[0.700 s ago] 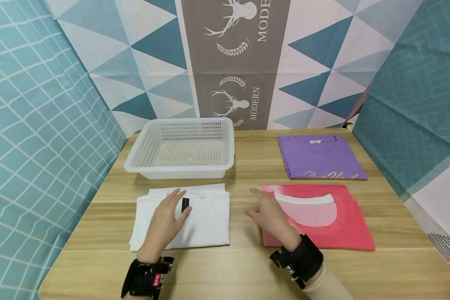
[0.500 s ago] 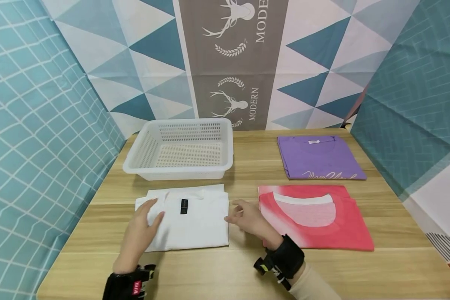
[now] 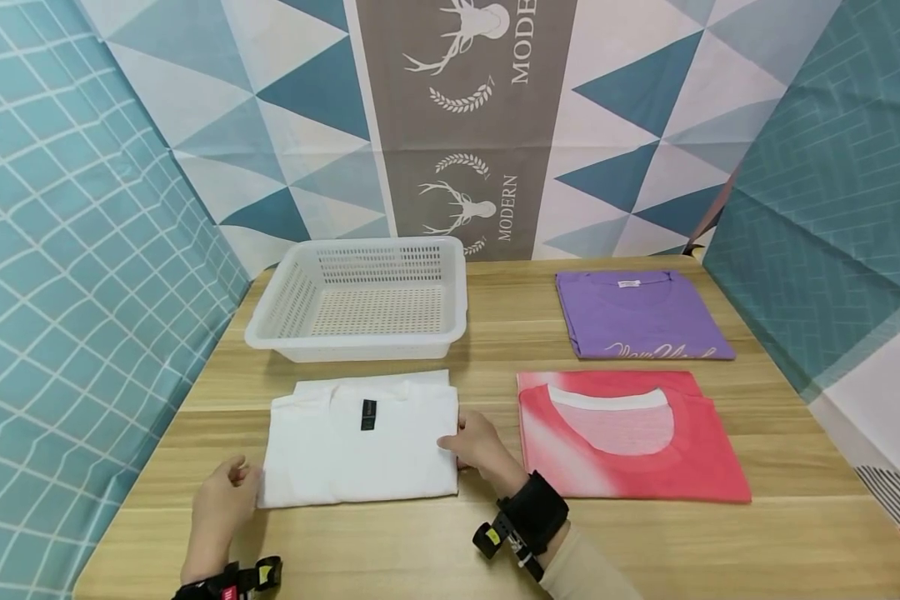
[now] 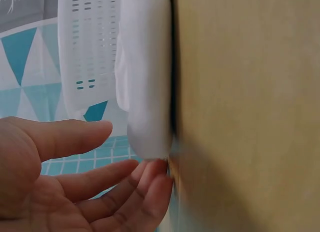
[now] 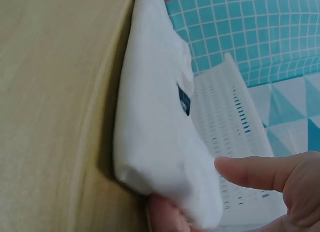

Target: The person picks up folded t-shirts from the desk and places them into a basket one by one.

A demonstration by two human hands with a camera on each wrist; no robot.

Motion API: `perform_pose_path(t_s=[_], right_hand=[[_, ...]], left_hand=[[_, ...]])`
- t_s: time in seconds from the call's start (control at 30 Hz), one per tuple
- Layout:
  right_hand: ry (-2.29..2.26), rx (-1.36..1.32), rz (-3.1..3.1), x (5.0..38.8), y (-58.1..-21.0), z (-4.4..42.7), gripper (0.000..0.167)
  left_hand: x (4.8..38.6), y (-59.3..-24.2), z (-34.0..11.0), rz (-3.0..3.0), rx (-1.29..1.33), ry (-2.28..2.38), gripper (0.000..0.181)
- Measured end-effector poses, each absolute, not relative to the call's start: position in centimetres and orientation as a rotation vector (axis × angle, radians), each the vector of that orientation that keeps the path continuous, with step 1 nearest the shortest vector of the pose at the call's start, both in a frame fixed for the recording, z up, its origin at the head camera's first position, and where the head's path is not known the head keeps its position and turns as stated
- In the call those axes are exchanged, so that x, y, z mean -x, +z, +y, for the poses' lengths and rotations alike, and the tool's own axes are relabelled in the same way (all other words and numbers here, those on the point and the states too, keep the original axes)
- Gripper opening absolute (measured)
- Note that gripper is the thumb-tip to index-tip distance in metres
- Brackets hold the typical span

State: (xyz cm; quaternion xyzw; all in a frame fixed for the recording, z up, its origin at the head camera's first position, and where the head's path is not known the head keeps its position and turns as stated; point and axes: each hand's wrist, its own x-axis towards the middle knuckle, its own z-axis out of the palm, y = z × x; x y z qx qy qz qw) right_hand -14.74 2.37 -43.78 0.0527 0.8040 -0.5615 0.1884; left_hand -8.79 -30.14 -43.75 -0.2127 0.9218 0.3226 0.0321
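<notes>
A folded white T-shirt (image 3: 360, 458) with a black neck label lies flat on the table. At its right edge is my right hand (image 3: 480, 450), the thumb over the top and the fingers under the side, gripping the fabric. In the right wrist view a fingertip (image 5: 167, 214) shows beneath the shirt's edge. My left hand (image 3: 225, 500) is at the lower left corner, fingertips touching the table and the shirt's left edge. The left wrist view shows its thumb (image 4: 85, 137) standing apart from the cloth.
Behind the white shirt stands a white perforated plastic basket (image 3: 352, 342). To the right lie a folded pink-red T-shirt (image 3: 690, 467) and, farther back, a folded purple T-shirt (image 3: 637, 317). All are on a wooden table (image 3: 390, 550) enclosed by patterned cloth walls.
My left hand has moved from over the white shirt leftward and down to its left edge. My right hand has moved left from the red shirt and taken hold of the white shirt's right edge.
</notes>
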Motion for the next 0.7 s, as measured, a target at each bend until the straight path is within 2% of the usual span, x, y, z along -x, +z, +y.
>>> perform_pose_path(t_s=[0.13, 0.3, 0.37, 0.7], right_hand=[[-1.559, -0.167, 2.254, 15.0, -44.2, 2.3, 0.005], [-1.485, -0.148, 2.285, 15.1, -44.5, 2.5, 0.032], [-1.438, -0.147, 2.317, 15.2, -44.6, 2.6, 0.037], [-1.262, -0.096, 2.489, 15.3, -45.1, 3.9, 0.039]], left_hand=[[9.0, -43.8, -30.3, 2.812, 0.647, 0.971, 0.043], [9.2, -43.7, -30.3, 2.834, 0.589, 0.915, 0.037], [9.3, -43.7, -30.1, 2.847, 0.574, 0.901, 0.036], [9.8, -43.8, -28.8, 2.861, 0.493, 0.905, 0.033]])
